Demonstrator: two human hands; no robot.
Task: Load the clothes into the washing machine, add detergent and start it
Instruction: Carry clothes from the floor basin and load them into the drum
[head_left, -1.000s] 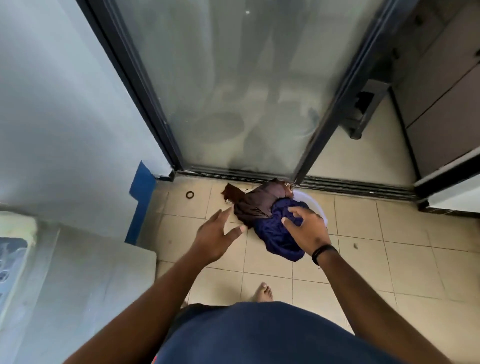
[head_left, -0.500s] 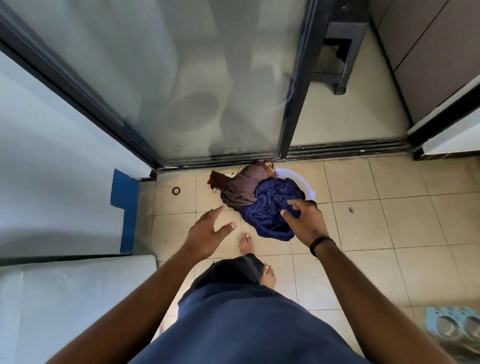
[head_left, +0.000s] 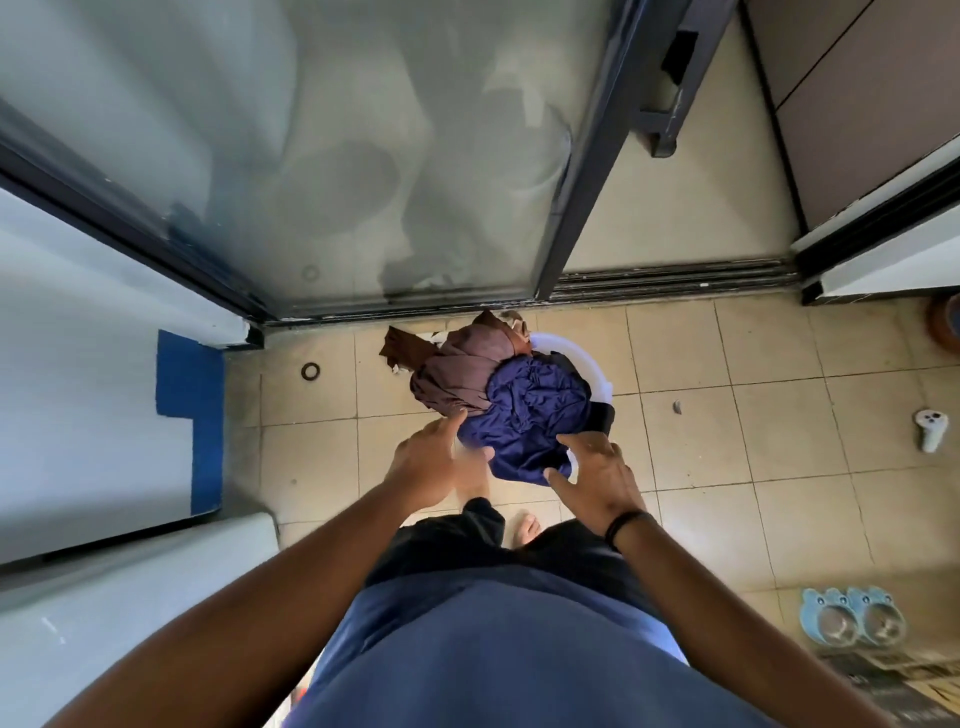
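Observation:
A white basin (head_left: 592, 364) stands on the tiled floor by the sliding glass door, heaped with clothes: a brown garment (head_left: 460, 364) on the far left and a dark blue garment (head_left: 535, 410) nearer me. My left hand (head_left: 431, 457) hovers at the pile's near left edge, fingers spread, fingertips close to the cloth. On the near right side my right hand (head_left: 597, 478) is spread open just above the basin's rim, holding nothing. The washing machine's white top (head_left: 104, 597) shows at the lower left.
A sliding glass door (head_left: 322, 156) with a dark frame rises just behind the basin. A small dark ring (head_left: 310, 370) lies on the tiles to the left. A white controller (head_left: 930, 428) and a blue double pet bowl (head_left: 852, 618) sit at the right. My bare feet (head_left: 524, 527) are below the basin.
My right hand has let go of the blue garment and opened. My left hand moved right to the pile's edge. The camera tilted further down.

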